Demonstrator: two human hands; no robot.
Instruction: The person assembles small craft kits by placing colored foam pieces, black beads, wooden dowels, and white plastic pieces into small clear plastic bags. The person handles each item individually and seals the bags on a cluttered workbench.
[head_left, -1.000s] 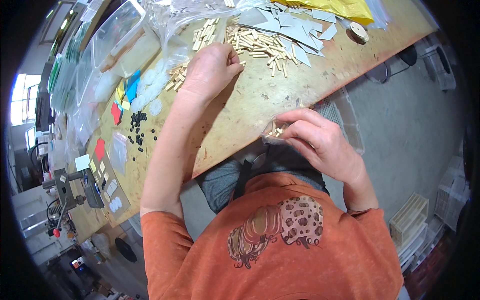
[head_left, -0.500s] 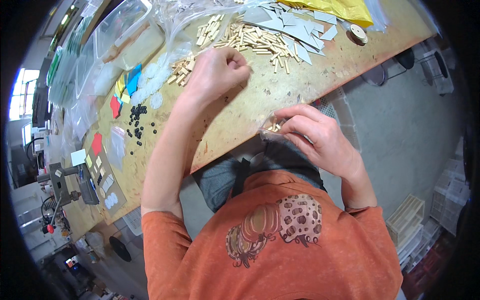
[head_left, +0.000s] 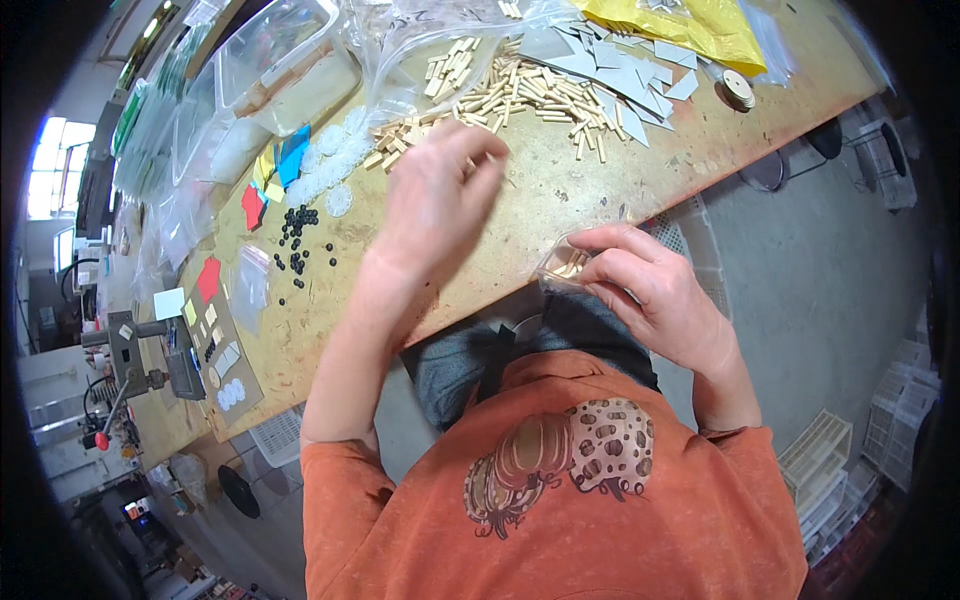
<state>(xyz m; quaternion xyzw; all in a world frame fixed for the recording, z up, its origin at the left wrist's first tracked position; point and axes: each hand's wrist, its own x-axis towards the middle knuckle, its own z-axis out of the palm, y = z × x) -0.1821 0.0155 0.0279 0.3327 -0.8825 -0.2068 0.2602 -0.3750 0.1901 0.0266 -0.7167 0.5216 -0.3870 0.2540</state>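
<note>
My right hand (head_left: 655,295) pinches the rim of a small clear plastic bag (head_left: 549,268) at the table's front edge. Several short wooden dowels (head_left: 572,265) lie inside the bag. Over the table, my left hand (head_left: 445,190) is somewhat blurred by motion, with fingers curled in; whatever they may hold is hidden. Just beyond it spreads a heap of wooden dowels (head_left: 545,95), with a smaller cluster of wooden pieces (head_left: 395,143) beside the knuckles.
Black beads (head_left: 298,225), clear round discs (head_left: 325,160) and red, yellow and blue pieces (head_left: 292,158) lie on the left. Grey flat pieces (head_left: 625,80), a yellow bag (head_left: 690,30) and a stack of wooden discs (head_left: 737,90) sit at the back. A clamp-like device (head_left: 135,360) stands far left.
My left hand has moved a little toward me from the dowel heap, fingers still curled. My right hand keeps hold of the bag. The whole view has shifted slightly.
</note>
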